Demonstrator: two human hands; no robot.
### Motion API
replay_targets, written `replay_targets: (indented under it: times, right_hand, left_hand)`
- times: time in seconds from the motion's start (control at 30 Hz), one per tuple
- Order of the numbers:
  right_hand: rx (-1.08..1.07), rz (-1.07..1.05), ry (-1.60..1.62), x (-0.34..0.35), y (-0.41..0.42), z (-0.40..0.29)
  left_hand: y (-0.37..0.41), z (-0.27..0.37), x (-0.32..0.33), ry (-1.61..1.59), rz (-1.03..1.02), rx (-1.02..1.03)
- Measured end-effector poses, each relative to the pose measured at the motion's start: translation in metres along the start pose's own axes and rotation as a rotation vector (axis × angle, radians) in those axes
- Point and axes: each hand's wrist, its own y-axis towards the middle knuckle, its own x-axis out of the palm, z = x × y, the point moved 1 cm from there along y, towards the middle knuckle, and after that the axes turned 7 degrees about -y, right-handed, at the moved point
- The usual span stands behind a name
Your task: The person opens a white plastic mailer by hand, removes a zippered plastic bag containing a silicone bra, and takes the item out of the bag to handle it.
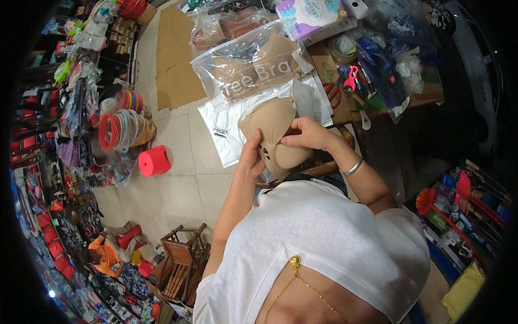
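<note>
Before my chest a beige bra (272,120) with moulded cups is held up at a tilt. My left hand (252,156) grips its edge, thumb on the front beside a small cut-out pattern. On the other side, my right hand (311,133) pinches the fabric near the middle between the cups. A pale grey band (304,99) of fabric stands up behind the upper cup. Just beyond lies a clear zip bag (253,65) with printed writing and more beige garments inside. Under the bra is a white plastic mailing bag (216,133) with handwritten marks.
Red-handled scissors (332,95), a pink tool (351,79) and pens lie on the cluttered table at right. A purple-and-white package (313,18) stands behind. A red stool (154,160) and a wooden chair (182,259) are on the tiled floor; a person in orange (106,254) sits farther off.
</note>
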Motion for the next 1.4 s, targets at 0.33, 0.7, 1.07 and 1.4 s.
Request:
replay_targets:
  times: [0.33, 0.7, 1.07, 1.4]
  right_hand:
    - [0.010, -0.029, -0.009, 0.004, 0.000, 0.005]
    - [0.036, -0.054, 0.038, 0.000, -0.002, 0.002]
    - [0.047, -0.013, 0.306, 0.003, 0.000, 0.005]
    - [0.010, -0.006, 0.450, -0.004, -0.011, 0.015]
  left_hand:
    - [0.007, -0.001, -0.006, -0.101, -0.025, -0.033]
    - [0.013, -0.003, -0.020, -0.250, -0.067, -0.104]
    - [0.009, -0.001, -0.014, -0.184, -0.029, -0.087]
    - [-0.013, 0.006, -0.015, 0.293, -0.011, 0.008]
